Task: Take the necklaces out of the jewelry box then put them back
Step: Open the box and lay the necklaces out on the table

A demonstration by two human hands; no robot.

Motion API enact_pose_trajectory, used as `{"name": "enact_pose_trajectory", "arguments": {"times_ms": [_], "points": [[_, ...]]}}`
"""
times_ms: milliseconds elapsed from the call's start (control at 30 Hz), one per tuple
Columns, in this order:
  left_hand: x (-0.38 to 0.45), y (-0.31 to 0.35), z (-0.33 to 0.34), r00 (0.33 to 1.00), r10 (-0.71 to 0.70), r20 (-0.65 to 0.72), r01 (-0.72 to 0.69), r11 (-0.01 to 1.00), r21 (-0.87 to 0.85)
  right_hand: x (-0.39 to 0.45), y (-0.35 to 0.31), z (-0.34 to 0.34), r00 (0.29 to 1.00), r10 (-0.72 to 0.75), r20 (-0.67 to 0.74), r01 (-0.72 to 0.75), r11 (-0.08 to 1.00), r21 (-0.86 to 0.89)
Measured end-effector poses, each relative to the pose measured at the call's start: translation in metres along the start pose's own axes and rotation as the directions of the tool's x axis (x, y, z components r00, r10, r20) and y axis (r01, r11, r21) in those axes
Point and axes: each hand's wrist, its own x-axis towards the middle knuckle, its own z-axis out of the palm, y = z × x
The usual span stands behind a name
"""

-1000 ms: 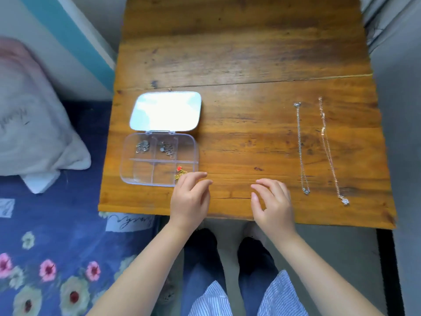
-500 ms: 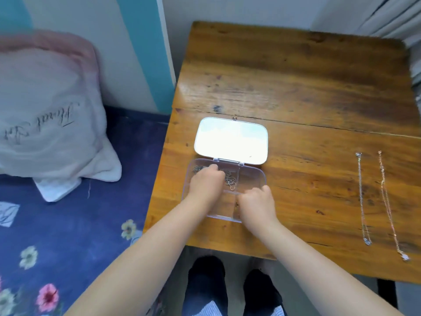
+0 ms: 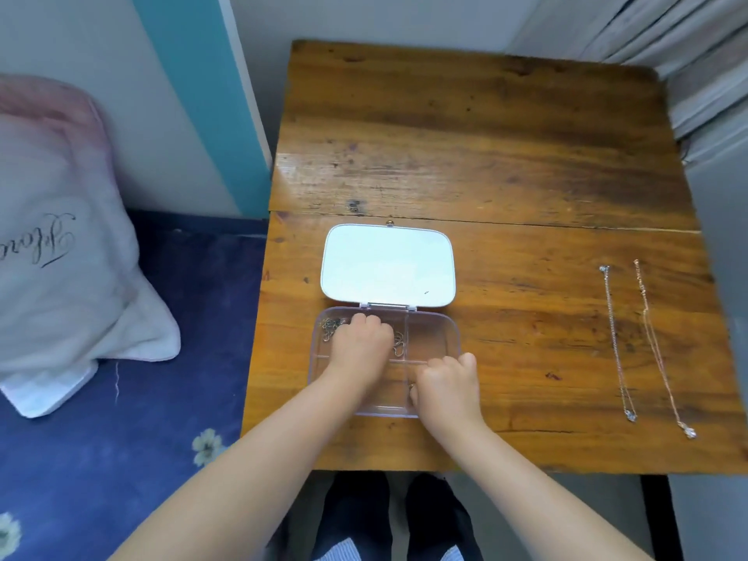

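The clear jewelry box (image 3: 439,338) lies open near the table's front edge, its mirrored lid (image 3: 387,264) folded back flat. My left hand (image 3: 360,348) reaches into the back compartments with its fingers curled down, between a silver chain (image 3: 332,327) and another chain (image 3: 398,345). My right hand (image 3: 445,388) is curled over the front right compartment, where a small gold bit (image 3: 411,386) shows at its edge. What either hand grips is hidden. A silver necklace (image 3: 617,346) and a rose-gold necklace (image 3: 659,350) lie stretched out on the table to the right.
The wooden table (image 3: 506,155) has a seam across its middle. A bed with a blue floral sheet (image 3: 162,398) and a white pillow (image 3: 60,244) is on the left. A curtain (image 3: 696,54) hangs at the back right.
Both hands moved from the table's front edge into the box. My view has swung left, so the laid-out necklaces now sit further right.
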Motion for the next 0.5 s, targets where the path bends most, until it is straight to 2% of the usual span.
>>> {"name": "enact_pose_trajectory", "arguments": {"times_ms": [33, 67, 133, 167, 267, 333, 367, 433, 500], "points": [[-0.003, 0.0, -0.006, 0.999, 0.023, 0.048, -0.024, 1.0, 0.002, -0.002, 0.002, -0.006, 1.0, -0.005, 0.009, 0.005, 0.999, 0.054], [-0.006, 0.001, -0.009, 0.999, 0.015, 0.031, -0.015, 1.0, -0.017, -0.003, 0.005, -0.012, 1.0, -0.011, 0.005, 0.011, 0.991, 0.13], [-0.011, 0.0, -0.013, 1.0, -0.018, 0.018, 0.021, 0.972, -0.236, -0.005, 0.019, -0.027, 0.996, 0.078, 0.032, -0.085, 0.921, 0.381], [-0.013, 0.003, -0.021, 1.0, -0.016, -0.005, 0.013, 0.932, -0.361, -0.005, 0.028, -0.038, 0.988, 0.129, 0.089, -0.157, 0.838, 0.523], [-0.006, 0.028, -0.064, 0.997, 0.016, -0.079, -0.066, 0.725, -0.685, 0.0, 0.068, -0.07, 0.953, 0.273, 0.131, -0.248, 0.458, 0.853], [0.011, 0.05, -0.089, 0.998, 0.006, -0.064, -0.057, 0.547, -0.835, 0.004, 0.1, -0.095, 0.918, 0.365, 0.154, -0.224, 0.158, 0.962], [0.021, 0.06, -0.102, 0.999, -0.006, -0.053, -0.045, 0.457, -0.888, 0.008, 0.116, -0.106, 0.904, 0.401, 0.147, -0.191, 0.07, 0.979], [0.047, 0.083, -0.123, 0.999, -0.022, -0.048, -0.038, 0.337, -0.941, 0.019, 0.151, -0.131, 0.879, 0.464, 0.109, -0.129, 0.011, 0.992], [0.077, 0.11, -0.145, 0.996, -0.019, -0.091, -0.08, 0.333, -0.939, 0.036, 0.185, -0.158, 0.86, 0.509, 0.041, -0.055, 0.013, 0.998]]}}
